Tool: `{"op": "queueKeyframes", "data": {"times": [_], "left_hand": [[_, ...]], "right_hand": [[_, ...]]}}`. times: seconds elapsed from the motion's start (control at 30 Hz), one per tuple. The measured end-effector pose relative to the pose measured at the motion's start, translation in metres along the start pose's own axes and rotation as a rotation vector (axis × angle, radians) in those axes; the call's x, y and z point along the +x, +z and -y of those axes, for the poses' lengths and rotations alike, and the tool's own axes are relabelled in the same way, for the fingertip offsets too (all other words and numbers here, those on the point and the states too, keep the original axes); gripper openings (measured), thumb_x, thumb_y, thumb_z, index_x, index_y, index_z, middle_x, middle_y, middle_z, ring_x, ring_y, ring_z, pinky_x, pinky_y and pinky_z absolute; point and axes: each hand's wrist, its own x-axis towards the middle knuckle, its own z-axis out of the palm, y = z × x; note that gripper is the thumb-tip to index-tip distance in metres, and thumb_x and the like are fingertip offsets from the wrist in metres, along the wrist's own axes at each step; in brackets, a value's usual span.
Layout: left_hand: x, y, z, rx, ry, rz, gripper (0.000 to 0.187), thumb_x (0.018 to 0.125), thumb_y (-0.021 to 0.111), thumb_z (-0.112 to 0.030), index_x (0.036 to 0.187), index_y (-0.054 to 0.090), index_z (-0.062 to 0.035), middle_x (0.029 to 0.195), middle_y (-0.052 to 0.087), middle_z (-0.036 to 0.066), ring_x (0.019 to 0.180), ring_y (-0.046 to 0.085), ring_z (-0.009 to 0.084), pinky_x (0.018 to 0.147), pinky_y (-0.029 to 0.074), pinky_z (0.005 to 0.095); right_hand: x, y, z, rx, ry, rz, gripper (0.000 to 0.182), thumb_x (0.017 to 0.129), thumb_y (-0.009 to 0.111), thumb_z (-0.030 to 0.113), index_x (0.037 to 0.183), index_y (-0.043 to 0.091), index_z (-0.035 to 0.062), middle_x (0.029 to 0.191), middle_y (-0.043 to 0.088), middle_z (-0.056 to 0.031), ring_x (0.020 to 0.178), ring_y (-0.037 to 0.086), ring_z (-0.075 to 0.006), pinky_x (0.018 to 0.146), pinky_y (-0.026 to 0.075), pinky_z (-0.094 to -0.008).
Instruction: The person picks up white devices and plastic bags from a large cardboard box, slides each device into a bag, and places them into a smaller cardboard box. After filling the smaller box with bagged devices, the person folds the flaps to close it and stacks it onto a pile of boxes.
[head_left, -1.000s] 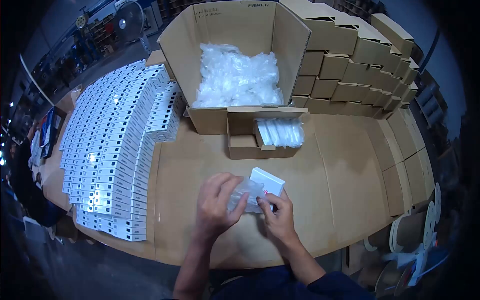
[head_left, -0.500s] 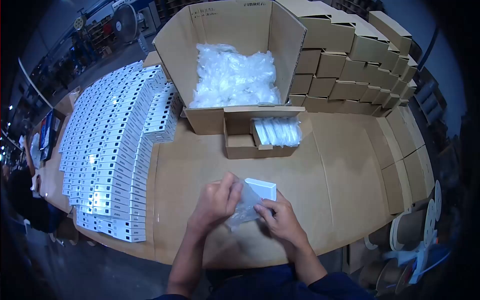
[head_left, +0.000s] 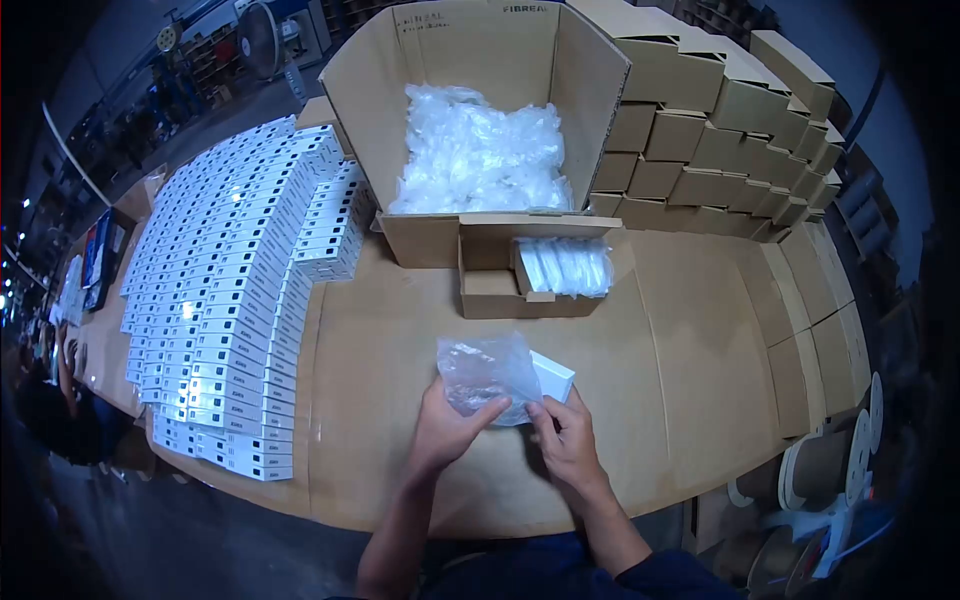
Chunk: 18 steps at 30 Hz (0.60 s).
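Two hands, slightly apart at lower centre of the frame, hold a clear plastic bag and a white box.
The left hand [head_left: 445,428] grips the clear plastic bag [head_left: 485,368], thumb across its front; the right hand [head_left: 572,445] pinches the bag's right edge and holds the white box [head_left: 553,376], partly hidden behind it, just right of centre. Above them on the table [head_left: 390,345] stands a small carton [head_left: 530,306] with wrapped packs [head_left: 565,268] in its right part; behind it, at upper centre, a large carton [head_left: 425,245] of clear plastic [head_left: 485,150]. White boxes in stacks [head_left: 205,300] fill the left, brown cartons [head_left: 690,135] the upper right.
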Motion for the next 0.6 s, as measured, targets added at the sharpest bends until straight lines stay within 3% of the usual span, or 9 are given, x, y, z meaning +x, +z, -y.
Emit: {"op": "queueKeyframes", "data": {"times": [0.1,0.13,0.2,0.27,0.37,0.47,0.5,0.6], "left_hand": [[-0.002,0.005,0.003,0.012,0.12,-0.092,0.039,0.084,0.085,-0.009,0.116,0.065,0.0019,0.104,0.076,0.011,0.097,0.071,0.0155,0.086,0.058,0.033],[-0.003,0.004,0.001,0.073,0.167,-0.078,0.039,0.084,0.085,-0.009,0.116,0.064,0.0016,0.104,0.076,0.011,0.097,0.072,0.0155,0.086,0.058,0.0331],[-0.009,0.0,-0.007,0.196,0.252,-0.036,0.039,0.084,0.085,-0.008,0.116,0.064,0.0012,0.103,0.077,0.012,0.097,0.073,0.0155,0.086,0.059,0.0335],[-0.011,-0.002,-0.006,0.242,0.247,0.003,0.04,0.083,0.085,-0.009,0.116,0.064,0.0009,0.102,0.077,0.013,0.097,0.075,0.0176,0.085,0.059,0.0339],[-0.012,0.0,-0.01,0.298,0.269,0.052,0.041,0.083,0.085,-0.012,0.116,0.064,0.0002,0.101,0.077,0.014,0.097,0.076,0.0221,0.085,0.059,0.0348],[-0.012,0.003,-0.008,0.334,0.272,0.073,0.042,0.084,0.085,-0.015,0.116,0.063,-0.0005,0.101,0.076,0.016,0.097,0.077,0.0273,0.084,0.059,0.0365],[-0.012,0.003,-0.007,0.332,0.268,0.079,0.042,0.084,0.085,-0.015,0.116,0.063,-0.0004,0.101,0.076,0.016,0.097,0.077,0.0279,0.083,0.059,0.0371],[-0.012,0.004,-0.002,0.343,0.257,0.078,0.043,0.084,0.085,-0.016,0.116,0.063,0.0,0.101,0.076,0.017,0.098,0.076,0.0292,0.083,0.059,0.0384]], "right_hand": [[0.003,0.001,0.004,0.108,-0.231,-0.085,0.019,0.097,0.068,0.012,0.108,0.073,-0.0034,0.11,0.066,-0.0171,0.11,0.063,-0.0283,0.095,0.049,-0.0358],[0.003,-0.004,-0.002,0.225,-0.232,-0.113,0.023,0.094,0.068,0.007,0.115,0.071,-0.0029,0.117,0.065,-0.0146,0.118,0.059,-0.0269,0.102,0.046,-0.0351],[0.011,-0.032,-0.014,0.134,-0.128,-0.136,0.028,0.092,0.066,0.0,0.119,0.07,-0.003,0.125,0.061,-0.0144,0.119,0.059,-0.0255,0.102,0.047,-0.0358],[0.023,-0.05,-0.001,0.44,0.014,-0.229,0.05,0.092,0.063,-0.005,0.141,0.053,-0.0021,0.134,0.055,-0.017,0.121,0.058,-0.024,0.104,0.047,-0.0368],[0.043,-0.048,0.045,0.612,-0.262,-0.218,0.06,0.094,0.063,-0.008,0.145,0.034,0.0011,0.132,0.054,-0.0189,0.119,0.059,-0.0216,0.104,0.048,-0.0366],[0.052,-0.044,0.059,0.585,-0.375,-0.191,0.057,0.093,0.066,-0.009,0.134,0.029,0.0057,0.126,0.055,-0.0192,0.119,0.06,-0.0209,0.104,0.05,-0.0355],[0.055,-0.039,0.07,0.66,-0.358,-0.216,0.044,0.092,0.071,-0.008,0.114,0.035,0.0063,0.119,0.057,-0.0162,0.115,0.062,-0.019,0.098,0.054,-0.0321],[0.056,-0.033,0.069,0.61,-0.337,-0.098,0.041,0.092,0.073,-0.005,0.109,0.037,0.0053,0.115,0.059,-0.0155,0.108,0.065,-0.0166,0.092,0.057,-0.029]]}}
